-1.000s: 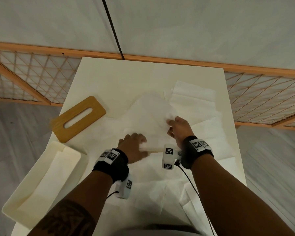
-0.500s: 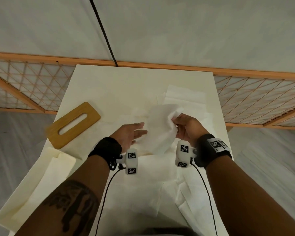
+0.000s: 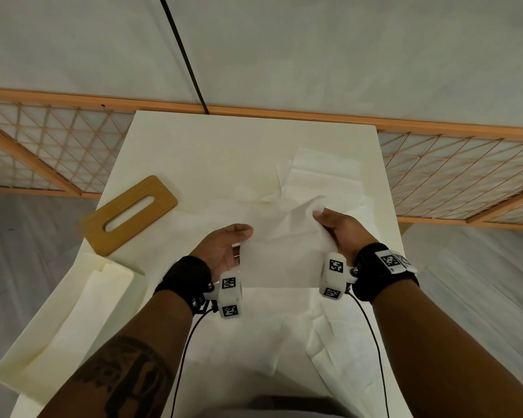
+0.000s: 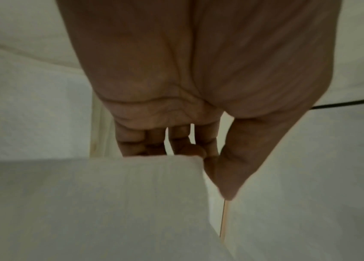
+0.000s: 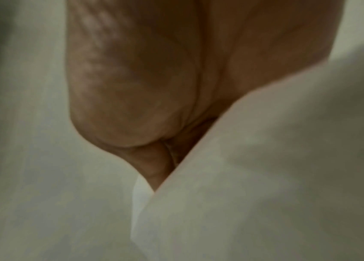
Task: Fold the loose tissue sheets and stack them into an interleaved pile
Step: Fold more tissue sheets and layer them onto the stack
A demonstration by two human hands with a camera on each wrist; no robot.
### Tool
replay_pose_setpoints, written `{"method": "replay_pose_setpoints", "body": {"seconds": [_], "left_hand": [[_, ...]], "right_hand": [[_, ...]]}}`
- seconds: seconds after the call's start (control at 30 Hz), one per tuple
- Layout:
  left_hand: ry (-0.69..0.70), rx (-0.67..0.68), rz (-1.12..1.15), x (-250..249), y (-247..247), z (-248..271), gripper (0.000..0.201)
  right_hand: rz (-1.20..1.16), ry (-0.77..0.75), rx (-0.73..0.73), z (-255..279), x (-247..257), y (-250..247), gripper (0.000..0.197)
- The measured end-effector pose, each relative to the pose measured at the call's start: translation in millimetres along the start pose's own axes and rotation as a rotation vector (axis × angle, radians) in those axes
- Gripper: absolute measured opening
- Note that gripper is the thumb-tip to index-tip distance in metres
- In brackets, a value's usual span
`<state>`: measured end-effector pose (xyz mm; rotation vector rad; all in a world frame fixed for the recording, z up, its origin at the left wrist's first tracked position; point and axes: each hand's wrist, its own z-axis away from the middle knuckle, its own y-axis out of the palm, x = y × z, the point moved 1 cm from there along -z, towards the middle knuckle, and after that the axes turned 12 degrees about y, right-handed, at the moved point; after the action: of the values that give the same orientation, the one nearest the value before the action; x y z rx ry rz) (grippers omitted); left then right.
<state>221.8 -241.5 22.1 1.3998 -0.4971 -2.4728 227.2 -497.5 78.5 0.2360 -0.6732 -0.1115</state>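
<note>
A white tissue sheet (image 3: 284,254) hangs stretched between my two hands above the table. My left hand (image 3: 239,239) grips its left edge, thumb on top, fingers curled behind the sheet. In the left wrist view the sheet (image 4: 87,203) covers the fingertips of that hand (image 4: 189,151). My right hand (image 3: 323,215) pinches the crumpled upper right corner. The right wrist view shows the tissue (image 5: 265,176) running into the closed fingers of that hand (image 5: 167,159). Several more loose sheets (image 3: 284,342) lie flat on the white table (image 3: 194,146) under and around my hands.
A wooden lid with a slot (image 3: 130,215) lies at the table's left side. A cream box (image 3: 21,354) with folded tissue inside sits at the near left corner. Overlapping sheets (image 3: 323,176) lie at the far right. A wooden lattice rail (image 3: 435,176) runs behind the table.
One second ago both hands were low on the sheets lying on the table. They have since lifted one sheet and moved apart, spreading it between them.
</note>
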Motion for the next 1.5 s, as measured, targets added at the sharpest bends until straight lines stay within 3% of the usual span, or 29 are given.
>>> {"method": "replay_pose_setpoints", "body": {"seconds": [0.13,0.3,0.5,0.8,0.9,1.0,1.13,1.27,1.37,1.5], "left_hand": [[0.115,-0.129,0.075,2.8,-14.9,1.0,0.027],[0.121,-0.207,0.12,8.0,-31.4,5.3,0.034],[0.083,-0.236,0.044,8.3,-36.7,10.0,0.015],[0.103,-0.205,-0.221,6.7,-42.7,16.5,0.015],[0.086,-0.18,-0.237,8.0,-44.0,19.4,0.019],[0.01,-0.153,-0.203,8.3,-47.7,21.0,0.035],[-0.033,-0.119,-0.225,10.5,-46.9,23.9,0.016],[0.074,-0.034,-0.689,17.0,-53.2,22.0,0.027],[0.154,0.035,-1.01,18.4,-54.6,24.4,0.032],[0.199,0.083,-1.257,22.8,-52.8,29.2,0.033]], "right_hand": [[0.094,-0.003,0.018,-5.1,-9.4,-6.4,0.041],[0.244,0.02,0.055,-9.6,-15.8,-11.7,0.028],[0.264,0.06,-0.025,-26.6,-27.5,-18.0,0.032],[0.311,0.077,-0.096,-35.5,-39.6,-22.7,0.023],[0.296,0.085,-0.107,-31.5,-40.9,-21.4,0.035],[0.291,0.11,-0.08,-27.0,-41.2,-21.2,0.042],[0.218,0.14,-0.062,-24.1,-46.9,-24.8,0.039],[0.248,0.158,-0.125,-24.0,-60.0,-25.7,0.017],[0.431,0.136,-0.187,-31.4,-72.4,-32.2,0.026],[0.595,0.113,-0.255,-35.5,-80.0,-32.1,0.027]]}}
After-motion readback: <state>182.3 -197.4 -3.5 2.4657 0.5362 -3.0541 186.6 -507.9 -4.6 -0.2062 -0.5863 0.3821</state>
